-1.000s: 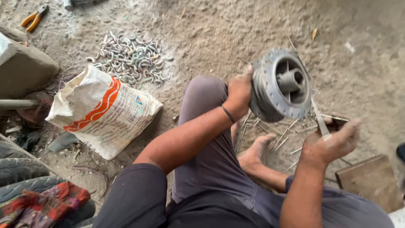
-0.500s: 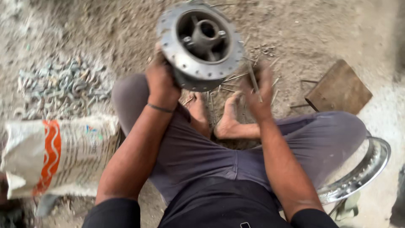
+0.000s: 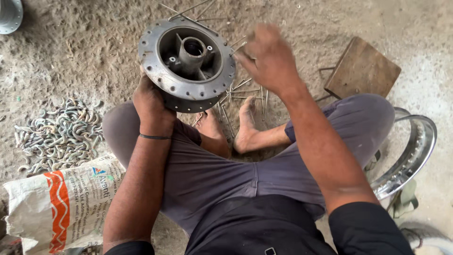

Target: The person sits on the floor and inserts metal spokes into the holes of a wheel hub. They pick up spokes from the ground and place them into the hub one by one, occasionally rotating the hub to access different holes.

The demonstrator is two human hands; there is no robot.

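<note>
The head camera looks down at a person sitting on the dirt floor with legs crossed and feet bare.

The left hand (image 3: 152, 105) holds a round metal wheel hub (image 3: 187, 63) from below. Its fingers curl around the lower left edge of the hub and press on it. The hub is tipped up so its open face shows, with a short tube in the middle and small holes all around its rim. It sits above the left knee, in front of the feet.

The right hand (image 3: 270, 59) is just to the right of the hub, near its rim. It looks blurry. Its fingers seem bunched together around thin metal spokes (image 3: 239, 46), but I cannot tell for sure how they grip.

More thin spokes (image 3: 245, 92) lie on the ground by the feet. A pile of bent metal hooks (image 3: 59, 134) lies far left. A white and orange sack (image 3: 56, 203) lies below it. A wooden block (image 3: 362, 71) and a shiny wheel rim (image 3: 410, 156) are on the right.
</note>
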